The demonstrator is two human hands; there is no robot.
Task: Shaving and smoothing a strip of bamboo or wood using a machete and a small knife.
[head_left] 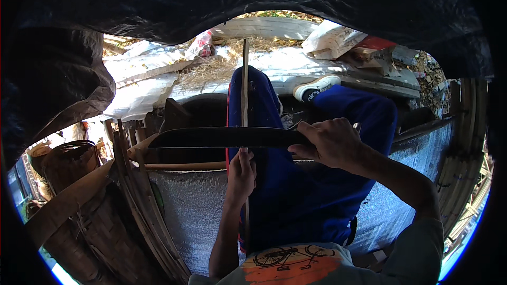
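A long dark machete blade (227,137) lies crosswise over my lap, its tip toward the left. My right hand (335,142) is closed around its handle end, which the fingers mostly hide. A thin, narrow strip of what looks like bamboo (245,82) runs lengthwise away from me over my blue-trousered left leg (260,92). Just on the near side of the blade, my left hand (242,177) pinches this strip, thumb on top. The blade passes over the strip right in front of the thumb; whether the edge touches it, I cannot tell.
Woven baskets (68,166) and long bamboo slats (140,206) stand at the left. Dry shavings (206,74) litter a pale sheet ahead, near a white sack (332,39). A black tarp (174,0) hangs overhead. Silvery sheeting (185,206) lies beneath me, with bamboo poles (465,126) at the right.
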